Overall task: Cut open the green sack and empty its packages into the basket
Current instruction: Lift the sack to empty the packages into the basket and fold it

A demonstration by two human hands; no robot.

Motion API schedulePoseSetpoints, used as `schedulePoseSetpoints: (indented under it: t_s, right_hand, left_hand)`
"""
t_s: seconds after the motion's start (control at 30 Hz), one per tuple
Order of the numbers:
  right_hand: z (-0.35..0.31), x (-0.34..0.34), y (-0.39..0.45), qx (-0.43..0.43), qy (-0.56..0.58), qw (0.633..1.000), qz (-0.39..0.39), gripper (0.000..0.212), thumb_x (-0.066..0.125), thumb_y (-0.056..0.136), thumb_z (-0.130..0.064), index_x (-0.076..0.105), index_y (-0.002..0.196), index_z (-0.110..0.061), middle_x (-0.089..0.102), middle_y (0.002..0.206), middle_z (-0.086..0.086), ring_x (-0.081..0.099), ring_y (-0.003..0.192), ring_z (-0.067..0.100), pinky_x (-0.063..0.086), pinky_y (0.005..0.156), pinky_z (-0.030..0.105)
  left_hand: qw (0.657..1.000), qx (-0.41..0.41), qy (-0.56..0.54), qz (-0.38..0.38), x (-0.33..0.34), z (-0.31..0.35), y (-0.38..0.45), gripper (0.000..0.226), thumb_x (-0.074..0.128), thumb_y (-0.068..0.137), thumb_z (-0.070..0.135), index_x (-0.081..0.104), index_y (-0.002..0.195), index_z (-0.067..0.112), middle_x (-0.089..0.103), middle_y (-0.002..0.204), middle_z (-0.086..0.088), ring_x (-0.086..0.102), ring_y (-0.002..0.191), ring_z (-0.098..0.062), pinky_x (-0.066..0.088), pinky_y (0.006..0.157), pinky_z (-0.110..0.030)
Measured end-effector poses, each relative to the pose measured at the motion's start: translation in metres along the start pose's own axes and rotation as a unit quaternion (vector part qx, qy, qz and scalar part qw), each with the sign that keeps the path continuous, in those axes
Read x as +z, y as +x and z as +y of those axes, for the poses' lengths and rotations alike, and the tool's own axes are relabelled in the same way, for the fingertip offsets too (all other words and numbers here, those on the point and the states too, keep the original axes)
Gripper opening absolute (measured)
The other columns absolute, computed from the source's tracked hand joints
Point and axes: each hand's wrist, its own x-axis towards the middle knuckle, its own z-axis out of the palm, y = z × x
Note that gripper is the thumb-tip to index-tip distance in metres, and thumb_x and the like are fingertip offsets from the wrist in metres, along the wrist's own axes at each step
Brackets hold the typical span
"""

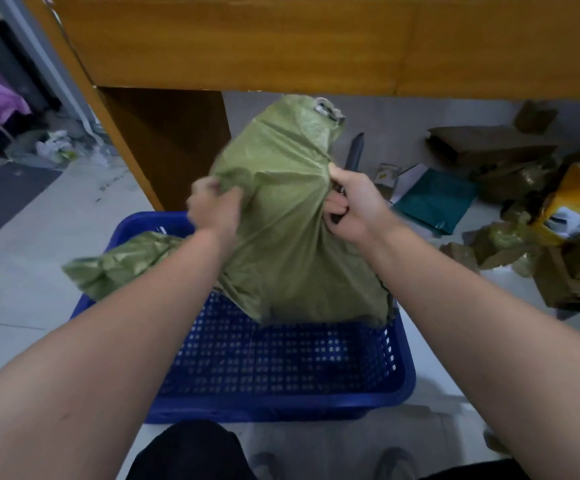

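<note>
The green sack [292, 216] stands upright in the blue perforated basket [281, 372], bulging with contents that stay hidden. A white tag sits at its tied top. My left hand [214, 206], blurred, is clenched on the sack's left side. My right hand [351, 206] pinches the fabric on the right side, and a dark object shows between its fingers; what it is I cannot tell. A second crumpled piece of green sack [122, 261] hangs over the basket's left rim. The basket's near floor shows no packages.
A wooden desk [247, 43] with a side panel stands right behind the basket. Cardboard boxes [489, 147], a teal mailer [437, 199] and a yellow parcel [579, 202] litter the floor at right. A dark mat [8, 195] lies at left. My knees are below.
</note>
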Motion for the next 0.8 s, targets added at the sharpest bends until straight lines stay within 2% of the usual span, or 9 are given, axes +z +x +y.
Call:
schedulePoseSetpoints:
  t_s: [0.13,0.2,0.33,0.4,0.43,0.53,0.63,0.73,0.8]
  right_hand:
    - [-0.005,0.017,0.001,0.033,-0.033,0.999,-0.017,0.025,0.040,0.101,-0.013,0.048,0.078,-0.012,0.040,0.041,-0.007,0.027,0.024,0.002,0.020,0.023,0.015]
    - [-0.008,0.019,-0.003,0.045,-0.090,0.995,-0.007,0.026,0.041,0.100,-0.011,0.048,0.075,-0.012,0.040,0.040,-0.007,0.025,0.023,0.002,0.018,0.023,0.015]
    - [-0.011,0.011,-0.012,0.042,-0.120,0.991,0.029,0.030,0.041,0.099,-0.010,0.045,0.069,-0.014,0.037,0.040,-0.007,0.022,0.023,0.002,0.015,0.024,0.014]
    - [-0.010,0.007,-0.012,0.033,-0.145,0.987,0.053,0.028,0.044,0.098,-0.010,0.045,0.070,-0.015,0.037,0.045,-0.006,0.022,0.024,0.001,0.015,0.025,0.015]
    - [-0.010,0.006,-0.010,0.028,-0.168,0.983,0.061,0.026,0.045,0.097,-0.009,0.045,0.071,-0.015,0.035,0.048,-0.005,0.022,0.025,0.001,0.015,0.025,0.015]
    - [-0.012,0.010,-0.006,0.010,-0.212,0.975,0.073,0.023,0.050,0.095,-0.010,0.046,0.074,-0.016,0.035,0.048,-0.005,0.023,0.026,0.002,0.016,0.026,0.014]
    - [-0.021,0.014,-0.010,0.000,-0.214,0.974,0.081,0.016,0.062,0.090,-0.012,0.054,0.076,-0.014,0.041,0.045,-0.007,0.026,0.032,0.003,0.019,0.027,0.016]
    - [-0.017,0.005,-0.026,0.001,-0.450,0.884,0.124,0.032,0.081,0.073,-0.021,0.061,0.097,-0.017,0.055,0.069,-0.004,0.047,0.052,0.009,0.033,0.037,0.014]
    - [-0.003,-0.012,-0.029,0.010,-0.515,0.847,0.132,0.040,0.083,0.072,-0.022,0.065,0.107,-0.015,0.068,0.087,-0.001,0.065,0.075,0.017,0.054,0.057,0.026]
  left_hand:
    - [0.985,0.136,0.049,-0.098,0.019,0.043,-0.024,0.092,0.069,0.068,0.029,0.026,0.149,0.038,0.034,0.151,-0.001,0.034,0.136,-0.028,0.033,0.110,-0.045]
    - [0.962,0.198,0.131,-0.132,0.022,0.050,-0.021,0.092,0.070,0.068,0.029,0.027,0.149,0.040,0.022,0.158,0.002,0.020,0.144,-0.026,0.026,0.112,-0.041]
    - [0.906,0.281,0.277,-0.153,0.034,0.043,-0.022,0.036,0.071,0.075,0.038,0.060,0.110,0.036,0.039,0.148,0.011,0.022,0.141,-0.021,0.020,0.112,-0.043]
    - [0.882,0.329,0.303,-0.150,0.037,0.032,-0.024,0.011,0.066,0.084,0.033,0.055,0.085,0.031,0.052,0.130,0.013,0.030,0.133,-0.020,0.023,0.099,-0.038]
    - [0.875,0.345,0.305,-0.150,0.037,0.029,-0.025,0.017,0.063,0.086,0.029,0.049,0.076,0.028,0.056,0.115,0.012,0.036,0.128,-0.021,0.025,0.093,-0.037]
    - [0.911,0.339,0.205,-0.113,0.036,0.025,-0.024,0.025,0.052,0.086,0.013,0.039,0.068,0.025,0.049,0.073,0.009,0.055,0.097,-0.029,0.034,0.074,-0.036]
    - [0.949,0.297,0.106,-0.031,0.034,0.030,-0.029,0.015,0.044,0.088,0.006,0.040,0.078,0.018,0.044,0.066,0.008,0.046,0.069,-0.020,0.036,0.065,-0.034]
    - [0.955,0.279,0.102,0.008,0.033,0.038,-0.033,0.012,0.037,0.091,0.006,0.039,0.086,0.017,0.045,0.070,0.005,0.045,0.067,-0.019,0.038,0.065,-0.037]
    - [0.959,0.272,0.069,0.034,0.034,0.039,-0.034,0.012,0.035,0.090,0.005,0.038,0.088,0.016,0.048,0.076,-0.001,0.047,0.072,-0.020,0.040,0.065,-0.039]
